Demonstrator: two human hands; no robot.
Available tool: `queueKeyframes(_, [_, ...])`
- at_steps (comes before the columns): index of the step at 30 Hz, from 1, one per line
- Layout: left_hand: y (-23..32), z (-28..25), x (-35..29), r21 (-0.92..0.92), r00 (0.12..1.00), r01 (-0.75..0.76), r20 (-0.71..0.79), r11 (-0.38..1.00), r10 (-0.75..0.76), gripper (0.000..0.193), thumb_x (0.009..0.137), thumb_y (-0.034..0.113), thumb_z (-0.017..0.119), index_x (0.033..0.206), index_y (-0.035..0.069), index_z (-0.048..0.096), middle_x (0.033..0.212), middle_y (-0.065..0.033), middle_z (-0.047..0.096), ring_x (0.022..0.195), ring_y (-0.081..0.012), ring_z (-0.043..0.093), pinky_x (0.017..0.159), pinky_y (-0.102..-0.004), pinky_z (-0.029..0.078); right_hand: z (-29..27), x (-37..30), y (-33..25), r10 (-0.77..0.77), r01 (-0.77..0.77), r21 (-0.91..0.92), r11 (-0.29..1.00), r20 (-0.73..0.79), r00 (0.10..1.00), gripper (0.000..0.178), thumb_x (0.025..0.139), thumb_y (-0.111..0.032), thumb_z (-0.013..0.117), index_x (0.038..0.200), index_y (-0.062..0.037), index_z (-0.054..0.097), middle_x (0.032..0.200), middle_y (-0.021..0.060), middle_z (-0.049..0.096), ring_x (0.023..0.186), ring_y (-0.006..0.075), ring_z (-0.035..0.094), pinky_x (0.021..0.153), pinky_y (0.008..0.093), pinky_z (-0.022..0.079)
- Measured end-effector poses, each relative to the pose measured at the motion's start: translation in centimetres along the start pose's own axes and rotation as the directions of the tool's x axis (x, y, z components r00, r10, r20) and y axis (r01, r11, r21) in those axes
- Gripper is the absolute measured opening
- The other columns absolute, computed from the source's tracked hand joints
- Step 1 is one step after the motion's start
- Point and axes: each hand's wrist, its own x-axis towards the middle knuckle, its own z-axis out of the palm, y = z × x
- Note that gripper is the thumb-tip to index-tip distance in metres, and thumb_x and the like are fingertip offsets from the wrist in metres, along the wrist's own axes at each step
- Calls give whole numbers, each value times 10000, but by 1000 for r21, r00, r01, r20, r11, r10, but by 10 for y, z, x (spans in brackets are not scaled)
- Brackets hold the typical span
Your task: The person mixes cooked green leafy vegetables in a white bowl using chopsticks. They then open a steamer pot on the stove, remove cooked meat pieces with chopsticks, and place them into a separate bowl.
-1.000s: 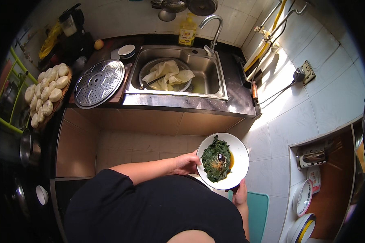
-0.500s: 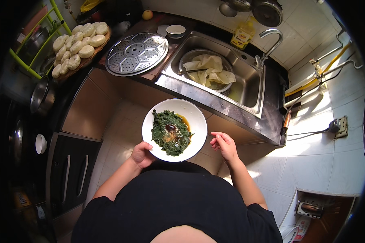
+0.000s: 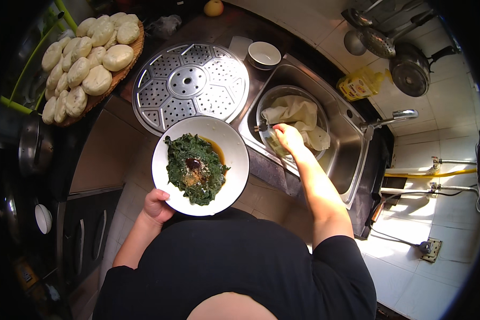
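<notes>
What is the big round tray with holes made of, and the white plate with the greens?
The round perforated tray looks like shiny metal, probably steel: silvery and reflecting light. The white plate, held by the left hand, seems to be glazed ceramic, smooth and glossy, though it may be plastic.

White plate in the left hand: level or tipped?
Roughly level. The white plate faces up, with greens and brown sauce pooled inside its rim, nothing spilling.
</notes>
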Motion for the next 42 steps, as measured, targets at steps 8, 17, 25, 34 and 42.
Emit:
queueKeyframes(8, [77, 8, 27, 20, 996, -84, -31, 996, 85, 641, 559, 58, 508, 1181, -13, 370, 1128, -145, 482, 1048, -303, 462, 921, -423, 355, 44, 55, 6, -104, 168, -538, 826, 148, 983, 258, 682, -123, 564, 939, -108, 544, 935, 100, 524, 905, 268, 517, 758, 370, 429])
queueKeyframes(17, [69, 3, 22, -40, 971, -221, -106, 974, 216, 659, 550, 75, 494, 1190, -6, 360, 1132, -142, 479, 1045, -302, 458, 926, -427, 345, -32, 67, -41, -486, 451, -270, 850, -74, 871, 276, 630, -73, 569, 897, -43, 503, 764, 154, 548, 755, 321, 535, 666, 398, 427])
queueKeyframes(25, [49, 10, -1, -27, 925, -356, -155, 934, 348, 674, 542, 98, 491, 1196, 6, 355, 1140, -138, 473, 1050, -301, 450, 931, -420, 338, -11, 95, -120, -130, 143, 108, 984, -125, 984, 399, 711, -283, 584, 986, -8, 495, 835, 206, 581, 783, 329, 568, 693, 377, 443])
queueKeyframes(34, [18, 11, -21, -19, 872, -456, -211, 890, 442, 692, 532, 109, 492, 1200, 6, 347, 1152, -129, 460, 1060, -297, 433, 949, -413, 310, -12, 157, -112, -34, -184, 625, 759, 320, 947, 296, 610, -129, 733, 725, 27, 509, 581, 78, 536, 438, 131, 503, 374, 239, 401])
queueKeyframes(42, [10, 15, -27, 8, 861, -469, -220, 883, 459, 701, 540, 104, 493, 1218, 22, 333, 1170, -125, 446, 1081, -303, 417, 958, -422, 305, -76, 164, -128, -24, -173, 901, 398, 198, 980, 149, 809, -185, 497, 702, -82, 502, 515, -15, 444, 360, 81, 367, 329, 212, 258])
